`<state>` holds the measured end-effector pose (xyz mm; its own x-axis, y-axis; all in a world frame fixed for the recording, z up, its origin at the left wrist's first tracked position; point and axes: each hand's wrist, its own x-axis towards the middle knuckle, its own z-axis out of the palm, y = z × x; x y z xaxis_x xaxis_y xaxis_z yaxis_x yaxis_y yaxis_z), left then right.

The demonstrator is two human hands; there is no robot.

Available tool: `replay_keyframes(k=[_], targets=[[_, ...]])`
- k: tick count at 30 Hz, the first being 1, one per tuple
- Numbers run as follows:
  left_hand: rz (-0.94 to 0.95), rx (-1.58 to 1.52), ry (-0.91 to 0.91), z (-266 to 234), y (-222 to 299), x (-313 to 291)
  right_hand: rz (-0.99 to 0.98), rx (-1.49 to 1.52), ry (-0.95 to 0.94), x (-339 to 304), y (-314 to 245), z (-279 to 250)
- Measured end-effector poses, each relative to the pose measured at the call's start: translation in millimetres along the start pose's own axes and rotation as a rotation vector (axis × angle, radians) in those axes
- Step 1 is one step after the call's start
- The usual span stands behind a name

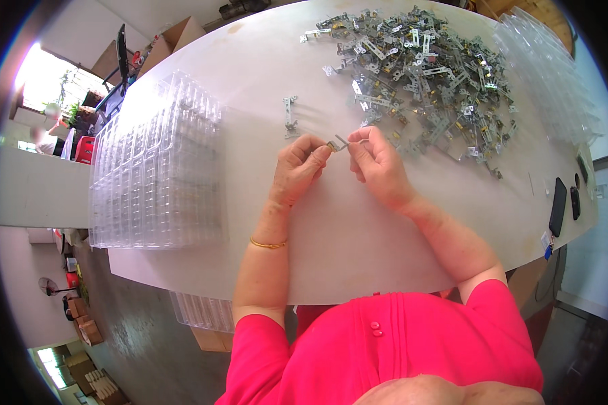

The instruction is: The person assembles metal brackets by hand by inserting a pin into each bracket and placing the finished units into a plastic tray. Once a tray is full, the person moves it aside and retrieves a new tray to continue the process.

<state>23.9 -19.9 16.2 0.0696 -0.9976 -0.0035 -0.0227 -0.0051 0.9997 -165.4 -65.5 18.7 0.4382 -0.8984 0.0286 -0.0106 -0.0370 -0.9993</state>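
Observation:
My left hand is closed, thumb against forefinger, on a small metal bracket with a brass-coloured bit. Facing it, my right hand pinches a thin grey metal strip whose end meets or crosses the bracket; whether the two are joined I cannot tell. Both hands hover just over the white table. Beyond my left hand a single silver bracket lies by itself. A large heap of similar metal brackets spreads past my right hand, some with brass-coloured pieces.
Stacked clear plastic trays stand at the table's left. More clear plastic trays lean at the far right. Near the right edge lie a black phone and keys with a blue tag. An open cardboard box sits behind the table.

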Motion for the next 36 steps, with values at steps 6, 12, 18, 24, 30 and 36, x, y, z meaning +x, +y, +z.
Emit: replay_keyframes(k=[6, 12, 18, 24, 30, 36], targets=[[-0.068, -0.084, -0.052, -7, 1, -2, 0.17, 0.266, -0.144, 5, -11, -7], [-0.084, -0.009, -0.161, 1, 5, -3, 0.208, 0.06, -0.248, 14, -8, -22], [-0.143, -0.037, -0.383, 3, 6, -5, 0.115, 0.082, -0.13, 13, -18, -19], [-0.201, -0.179, -0.247, 5, 8, -2, -0.119, 0.125, -0.103, 17, -28, -33], [-0.225, -0.251, -0.2, 3, 10, 0, -0.531, -0.263, -0.225, 13, -41, -33], [-0.223, -0.386, -0.251, -1, 2, 0, -0.514, -0.335, -0.263, 11, -35, -29]])
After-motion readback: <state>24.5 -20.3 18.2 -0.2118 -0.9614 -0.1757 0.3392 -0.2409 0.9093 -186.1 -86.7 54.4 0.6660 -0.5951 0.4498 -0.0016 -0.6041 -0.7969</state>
